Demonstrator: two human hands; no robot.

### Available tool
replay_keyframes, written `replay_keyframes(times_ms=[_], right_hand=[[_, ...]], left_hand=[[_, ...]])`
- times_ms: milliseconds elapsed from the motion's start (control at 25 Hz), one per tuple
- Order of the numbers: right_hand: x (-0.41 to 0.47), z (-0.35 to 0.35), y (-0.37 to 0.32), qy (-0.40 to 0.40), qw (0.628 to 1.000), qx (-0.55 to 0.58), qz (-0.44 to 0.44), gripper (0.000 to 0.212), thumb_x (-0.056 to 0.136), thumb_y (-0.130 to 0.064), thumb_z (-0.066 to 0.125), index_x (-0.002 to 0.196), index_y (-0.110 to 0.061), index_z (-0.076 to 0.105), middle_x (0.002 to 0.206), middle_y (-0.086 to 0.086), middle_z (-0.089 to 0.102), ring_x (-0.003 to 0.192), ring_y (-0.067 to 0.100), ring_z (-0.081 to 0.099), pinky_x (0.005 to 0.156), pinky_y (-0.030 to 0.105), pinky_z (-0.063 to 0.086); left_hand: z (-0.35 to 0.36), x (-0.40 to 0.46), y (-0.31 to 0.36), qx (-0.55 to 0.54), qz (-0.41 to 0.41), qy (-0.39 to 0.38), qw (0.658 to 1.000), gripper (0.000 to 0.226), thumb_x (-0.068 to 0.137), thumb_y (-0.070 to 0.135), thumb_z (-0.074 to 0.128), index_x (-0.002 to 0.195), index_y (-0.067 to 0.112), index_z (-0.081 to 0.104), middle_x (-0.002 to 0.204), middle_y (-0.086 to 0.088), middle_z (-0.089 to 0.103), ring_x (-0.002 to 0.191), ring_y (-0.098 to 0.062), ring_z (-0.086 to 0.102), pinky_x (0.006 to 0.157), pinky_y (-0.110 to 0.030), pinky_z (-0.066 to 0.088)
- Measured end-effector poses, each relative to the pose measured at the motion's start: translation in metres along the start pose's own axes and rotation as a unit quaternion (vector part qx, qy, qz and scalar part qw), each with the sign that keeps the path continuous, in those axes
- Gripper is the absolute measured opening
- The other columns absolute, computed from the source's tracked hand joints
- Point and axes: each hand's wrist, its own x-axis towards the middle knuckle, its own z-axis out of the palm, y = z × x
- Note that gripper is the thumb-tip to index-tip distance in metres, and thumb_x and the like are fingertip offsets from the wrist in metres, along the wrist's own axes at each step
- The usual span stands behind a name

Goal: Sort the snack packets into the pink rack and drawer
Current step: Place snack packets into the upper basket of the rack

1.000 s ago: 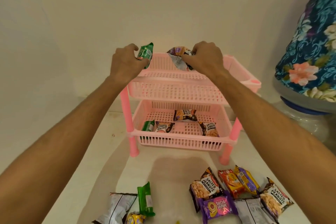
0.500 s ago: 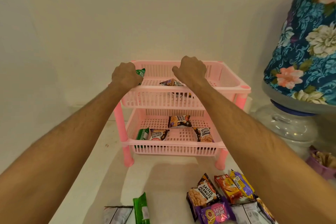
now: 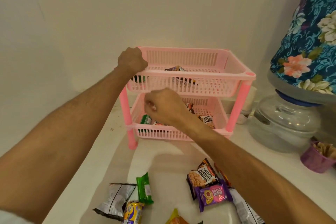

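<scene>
The pink rack [image 3: 190, 74] has two basket tiers and stands against the wall. My left hand [image 3: 131, 61] is curled over the top tier's left corner, fingers hidden inside; a green packet [image 3: 139, 79] shows through the slats just below it. A brown packet [image 3: 177, 68] lies in the top tier. My right hand [image 3: 163, 107] hovers in front of the lower tier, fingers curled with nothing in them. That tier holds a green packet [image 3: 145, 119] and a salted peanuts packet [image 3: 207, 119]. Loose on the table lie salted peanuts [image 3: 201, 176], a purple packet [image 3: 212, 194], a green one [image 3: 144, 188] and a silver one [image 3: 116, 198].
A water jar [image 3: 283, 122] under a blue floral cover [image 3: 309, 32] stands right of the rack. A purple cup [image 3: 316, 158] sits at the right edge and a white cup [image 3: 249, 103] behind the rack's right leg. The wall is close behind.
My right hand has let go of the brown packet in the top tier and pulled back and down to the front of the lower tier. My left hand stays at the top-left corner.
</scene>
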Motion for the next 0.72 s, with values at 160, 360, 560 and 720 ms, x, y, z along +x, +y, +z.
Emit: replay_keyframes(times_ms=[160,360,560,720], right_hand=[[-0.045,0.056,-0.003,-0.220,0.976,0.002,-0.009,0.021,0.086,-0.016,0.056,0.104,-0.014,0.067,0.100,0.006,0.071,0.087,0.022,0.063,0.082,0.036,0.053],[-0.102,0.125,-0.006,-0.381,0.919,-0.053,-0.092,0.058,0.080,-0.002,0.056,0.133,-0.023,0.049,0.138,0.002,0.052,0.119,0.026,0.049,0.095,0.043,0.041],[-0.134,0.164,-0.016,-0.385,0.906,-0.079,-0.155,0.066,0.084,-0.010,0.062,0.142,-0.028,0.037,0.154,0.003,0.030,0.138,0.027,0.027,0.106,0.050,0.028],[-0.145,0.176,-0.018,-0.370,0.905,-0.106,-0.180,0.057,0.087,-0.019,0.062,0.139,-0.027,0.040,0.150,0.006,0.033,0.139,0.028,0.023,0.108,0.053,0.024]], left_hand=[[0.001,-0.033,-0.002,-0.052,0.047,0.158,0.985,0.030,0.086,0.031,0.053,0.092,0.006,0.070,0.093,-0.013,0.070,0.080,-0.032,0.062,0.065,-0.035,0.046],[0.021,-0.114,-0.013,-0.094,0.259,0.365,0.889,0.019,0.086,0.017,0.058,0.078,0.002,0.067,0.089,-0.013,0.069,0.078,-0.031,0.060,0.068,-0.038,0.045],[0.071,-0.202,-0.052,-0.103,0.378,0.269,0.880,0.025,0.083,0.015,0.056,0.060,0.007,0.061,0.064,-0.008,0.064,0.053,-0.021,0.056,0.048,-0.023,0.042],[0.125,-0.248,-0.091,0.034,0.184,-0.055,0.981,0.033,0.088,0.043,0.044,0.079,0.018,0.064,0.079,0.002,0.065,0.070,-0.021,0.065,0.054,-0.027,0.042]])
